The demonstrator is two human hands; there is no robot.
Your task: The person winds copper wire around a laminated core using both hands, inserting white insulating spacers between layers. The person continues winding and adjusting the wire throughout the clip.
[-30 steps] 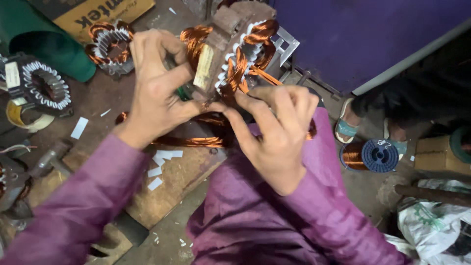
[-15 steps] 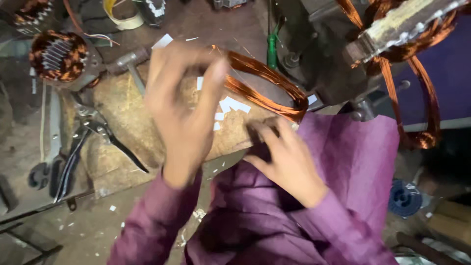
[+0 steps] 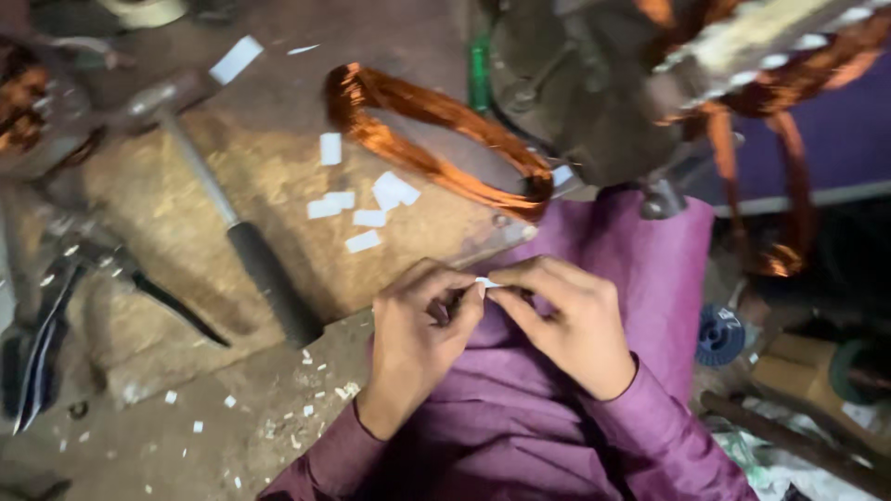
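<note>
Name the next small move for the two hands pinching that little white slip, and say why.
Probably crease the small white paper slip between the fingertips. Both the left hand and right hand pinch it together over the purple cloth lap, away from the copper wire coil, so it looks unshaped yet.

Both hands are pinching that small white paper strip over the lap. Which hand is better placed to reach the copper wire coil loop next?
Probably the right hand: the orange copper wire coil loop ends just above it, while the left hand sits further from that end. Both pinch the small white paper strip.
</note>
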